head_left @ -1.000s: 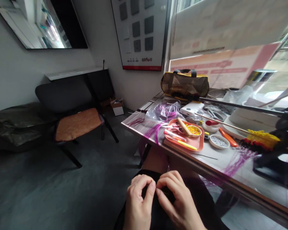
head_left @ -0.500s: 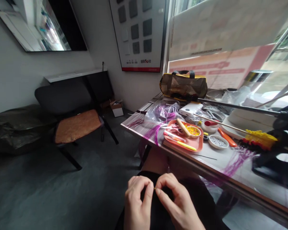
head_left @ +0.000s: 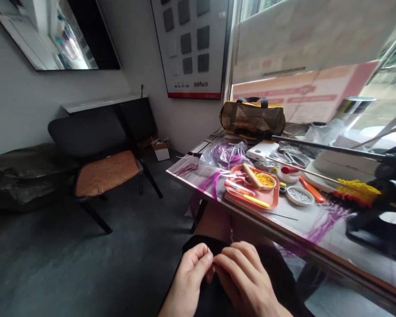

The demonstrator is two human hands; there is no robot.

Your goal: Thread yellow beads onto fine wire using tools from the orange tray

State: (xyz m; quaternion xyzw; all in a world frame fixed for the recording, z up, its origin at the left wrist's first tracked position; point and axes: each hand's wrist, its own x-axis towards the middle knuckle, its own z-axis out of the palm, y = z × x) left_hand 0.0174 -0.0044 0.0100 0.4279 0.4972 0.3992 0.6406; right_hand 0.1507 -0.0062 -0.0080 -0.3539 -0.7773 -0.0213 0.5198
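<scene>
L hand (head_left: 192, 273) is pinching a thin dark bit (head_left: 207, 249) at its tips, too tiny to ID, over the black-clad lap (head_left: 277, 269); R hand (head_left: 247, 278) is resting just beside, fingers curled, can't tell if they're holding anything. Main risk, prob.: a loosening pinch would be dropping it onto dark cloth or floor (head_left: 128, 273), hard to spot. Purple strands (head_left: 214, 182) are overhanging the surface (head_left: 313, 215), poss. snagging on a knee.
</scene>
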